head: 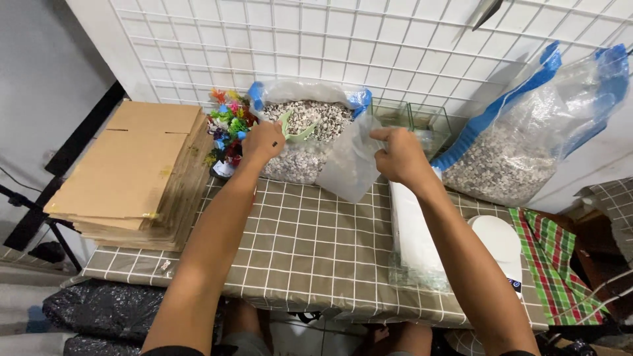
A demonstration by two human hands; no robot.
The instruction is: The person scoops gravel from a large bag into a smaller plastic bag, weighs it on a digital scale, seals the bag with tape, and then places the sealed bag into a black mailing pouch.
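Our forearms reach out over the checked tablecloth (310,244), a soft olive cloth with thin white lines. Far to the left of our left hand (262,142) lies a stack of flat brown cardboard (132,171), its sheets matte and square-edged. Just left of that hand sits a cluster of bright plastic aquarium plants (227,125) in red, green and blue. Our left hand is closed around the handle of a pale green scoop (297,132), whose bowl rests on the coarse grey-and-white gravel in the open gravel sack (306,118), a clear plastic bag with a blue rim. To the right of the scoop, our right hand (399,158) pinches the top edge of a small clear plastic bag (349,168), fingers curled tight, and the limp, cloudy bag hangs against the sack's front. Behind this hand stand small glass tanks (415,118). Under the wrist lies a long white foam block (415,237). Further right leans a second gravel sack (521,145), with a white scale (501,240) and a red-green plaid cloth (554,260) below.
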